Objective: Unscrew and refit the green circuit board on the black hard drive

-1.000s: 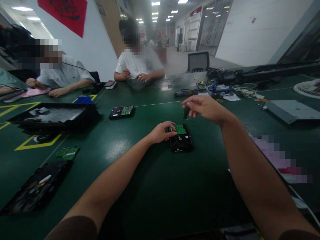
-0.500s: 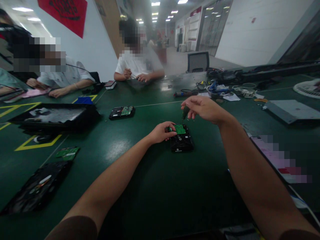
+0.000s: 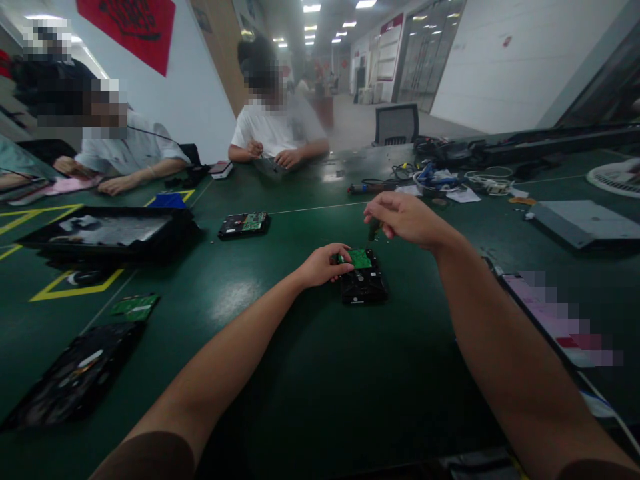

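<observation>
A black hard drive (image 3: 364,288) with a green circuit board (image 3: 361,259) facing up lies on the green table in front of me. My left hand (image 3: 327,264) grips it at its left edge, with the thumb over the board's corner. Just above the far right of the drive, my right hand (image 3: 397,217) is closed on a screwdriver (image 3: 373,231) with a dark handle, pointing down. Its tip is too small to make out, so I cannot tell whether it touches a screw. Tiny bits, perhaps screws, lie beyond the drive.
Another hard drive (image 3: 244,225) sits further back, left of centre. On the left are a black tray (image 3: 110,237), a loose circuit board (image 3: 135,307) and a dark flat casing (image 3: 75,373). A grey metal box (image 3: 587,223) and cables (image 3: 490,181) occupy the right. Co-workers sit opposite.
My right hand and the screwdriver have shifted slightly, and the handle is now more upright and more covered by the fingers. My left hand and the hard drive have stayed put.
</observation>
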Action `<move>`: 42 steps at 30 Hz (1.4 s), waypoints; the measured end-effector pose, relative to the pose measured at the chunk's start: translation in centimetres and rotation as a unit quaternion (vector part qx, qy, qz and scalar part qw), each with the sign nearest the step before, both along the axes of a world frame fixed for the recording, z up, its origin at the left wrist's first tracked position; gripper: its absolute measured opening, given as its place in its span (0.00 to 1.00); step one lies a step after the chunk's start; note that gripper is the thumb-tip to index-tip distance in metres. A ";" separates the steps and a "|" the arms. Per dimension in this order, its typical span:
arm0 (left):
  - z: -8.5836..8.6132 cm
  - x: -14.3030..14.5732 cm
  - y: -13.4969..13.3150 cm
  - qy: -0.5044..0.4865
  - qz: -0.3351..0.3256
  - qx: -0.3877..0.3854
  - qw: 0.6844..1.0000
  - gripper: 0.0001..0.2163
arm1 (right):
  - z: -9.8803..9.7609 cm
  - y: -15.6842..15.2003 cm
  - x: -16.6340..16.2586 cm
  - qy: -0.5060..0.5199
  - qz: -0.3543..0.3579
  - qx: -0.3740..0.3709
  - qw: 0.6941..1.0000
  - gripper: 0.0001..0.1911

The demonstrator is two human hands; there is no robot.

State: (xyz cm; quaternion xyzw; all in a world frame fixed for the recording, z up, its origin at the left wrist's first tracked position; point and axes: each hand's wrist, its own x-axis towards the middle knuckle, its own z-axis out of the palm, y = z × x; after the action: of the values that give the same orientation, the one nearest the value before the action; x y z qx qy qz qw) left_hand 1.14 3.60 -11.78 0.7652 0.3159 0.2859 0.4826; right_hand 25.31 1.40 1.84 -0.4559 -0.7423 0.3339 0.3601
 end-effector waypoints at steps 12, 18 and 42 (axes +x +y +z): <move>0.0 0.0 0.0 0.001 0.005 0.001 1.000 0.12 | 0.0 0.3 0.1 -0.043 -0.057 0.042 0.997 0.15; 0.1 0.0 -0.1 0.001 0.000 -0.001 1.000 0.12 | -0.1 0.0 0.0 -0.029 -0.029 0.025 0.999 0.14; 0.3 0.1 -0.3 0.006 0.005 -0.002 1.000 0.13 | 0.1 -0.3 0.1 -0.019 0.026 -0.021 0.999 0.16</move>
State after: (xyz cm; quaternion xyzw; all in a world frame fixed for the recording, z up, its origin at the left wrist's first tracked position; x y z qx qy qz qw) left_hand 1.20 3.25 -11.49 0.7641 0.3238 0.2830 0.4809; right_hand 25.39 1.12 1.89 -0.4502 -0.7535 0.3495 0.3278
